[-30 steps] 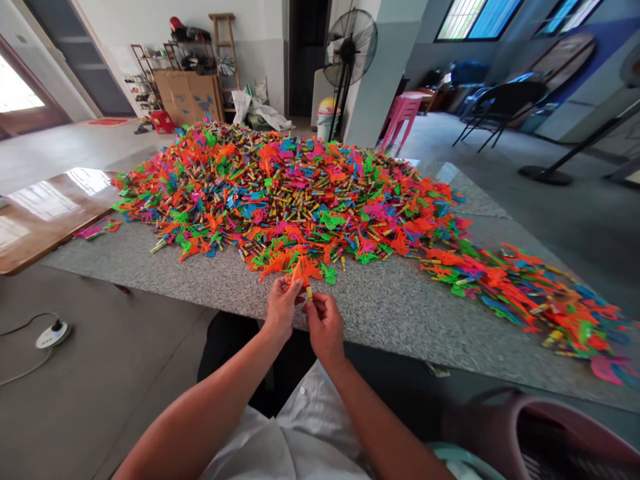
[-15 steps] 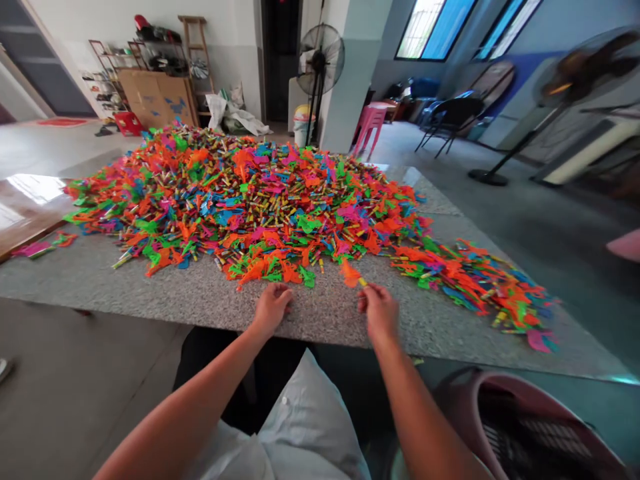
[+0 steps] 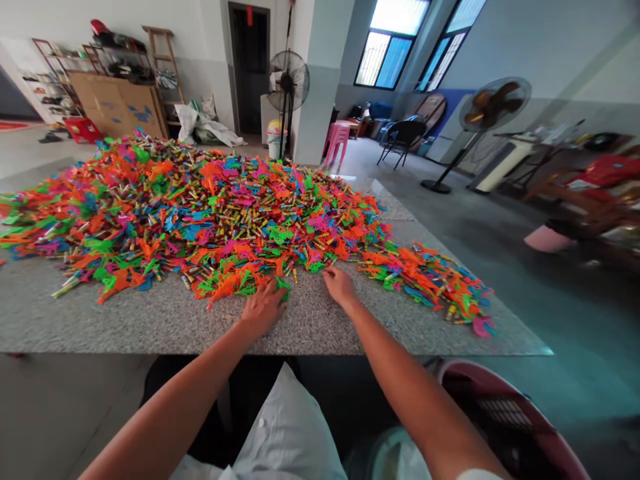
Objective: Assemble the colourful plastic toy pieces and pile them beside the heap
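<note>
I'm seeing the green plastic piece (image 3: 284, 289) lying at 2 o'clock from the nearer left hand (image 3: 263, 308), touching its loosely bent fingers, grip unclear | right hand (image 3: 339, 285) sitting apart at 3 o'clock, fingertips together, hold unclear

colourful pile (image 3: 235, 217): cut off left | pink basket (image 3: 463, 387): cut off below

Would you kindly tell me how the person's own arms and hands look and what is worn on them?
The left hand and the right hand are ungloved, and no watch or bracelet shows on either wrist. Both forearms are bare. A whitish sleeve edge shows on the right arm at the bottom of the picture.
</note>
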A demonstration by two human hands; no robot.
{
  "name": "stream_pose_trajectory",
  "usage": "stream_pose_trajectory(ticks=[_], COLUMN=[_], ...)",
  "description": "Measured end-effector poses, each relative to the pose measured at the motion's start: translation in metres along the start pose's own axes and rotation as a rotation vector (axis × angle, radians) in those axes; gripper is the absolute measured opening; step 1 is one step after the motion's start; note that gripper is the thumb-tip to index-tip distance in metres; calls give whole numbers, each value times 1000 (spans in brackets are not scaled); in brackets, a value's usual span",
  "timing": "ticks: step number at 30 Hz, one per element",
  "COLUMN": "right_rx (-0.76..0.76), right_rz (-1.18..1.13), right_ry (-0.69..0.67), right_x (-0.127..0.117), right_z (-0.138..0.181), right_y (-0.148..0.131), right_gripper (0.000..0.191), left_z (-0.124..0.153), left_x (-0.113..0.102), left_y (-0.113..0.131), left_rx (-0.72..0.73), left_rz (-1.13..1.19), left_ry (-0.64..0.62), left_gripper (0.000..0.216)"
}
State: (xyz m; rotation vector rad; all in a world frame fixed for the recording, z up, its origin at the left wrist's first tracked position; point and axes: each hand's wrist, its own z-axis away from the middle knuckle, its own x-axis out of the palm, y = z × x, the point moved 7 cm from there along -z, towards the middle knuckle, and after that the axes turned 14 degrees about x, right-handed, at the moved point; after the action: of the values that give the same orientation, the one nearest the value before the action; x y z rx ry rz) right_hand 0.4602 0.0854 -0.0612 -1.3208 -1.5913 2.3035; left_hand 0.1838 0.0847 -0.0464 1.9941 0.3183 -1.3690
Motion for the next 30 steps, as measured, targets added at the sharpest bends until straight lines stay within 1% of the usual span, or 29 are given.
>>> stream_pose_trajectory(ticks=[2, 3, 6, 8, 10, 13, 15, 17, 19, 22, 24, 27, 28, 30], right_rx=[-37, -54, -135, -195, -228, -261, -263, -233, -195, -113, -28, 45, 53, 59], right_rz=[69, 125, 367, 503, 557, 563, 500, 369, 170, -149, -303, -433, -463, -515], right_ry=[-26, -29, -5, 1, -22, -59, -88, -136, -229, -411, -487, -545, -562, -588], right_x=[25, 34, 55, 66, 75, 82, 82, 80, 79, 81, 82, 82, 82, 82], right_z=[7, 11, 22, 32, 42, 55, 64, 76, 93, 126, 148, 173, 179, 188], right_y=[-15, -23, -46, -57, -63, -65, -62, -56, -49, -39, -32, -30, -31, -34], right_gripper=[13, 16, 35, 42, 36, 22, 16, 14, 17, 18, 22, 28, 29, 32], left_z=[3, 5, 14, 20, 27, 37, 45, 51, 58, 68, 73, 73, 74, 76], left_x=[1, 0, 0, 0, -2, -6, -7, -7, -8, -9, -10, -11, -10, -9], left_y=[2, 3, 3, 3, -1, -14, -23, -29, -33, -39, -41, -35, -33, -29], left_rx=[37, 58, 133, 175, 164, 24, -85, -157, -212, -322, -382, -410, -430, -501], left_rz=[-17, -19, 19, 80, 143, 215, 259, 325, 417, 562, 688, 1002, 1111, 1280], left_ry=[-4, 2, 17, 29, 66, 129, 142, 161, 224, 356, 422, 450, 446, 442], left_gripper=[30, 26, 16, 16, 26, 56, 64, 63, 62, 64, 57, 32, 28, 28])
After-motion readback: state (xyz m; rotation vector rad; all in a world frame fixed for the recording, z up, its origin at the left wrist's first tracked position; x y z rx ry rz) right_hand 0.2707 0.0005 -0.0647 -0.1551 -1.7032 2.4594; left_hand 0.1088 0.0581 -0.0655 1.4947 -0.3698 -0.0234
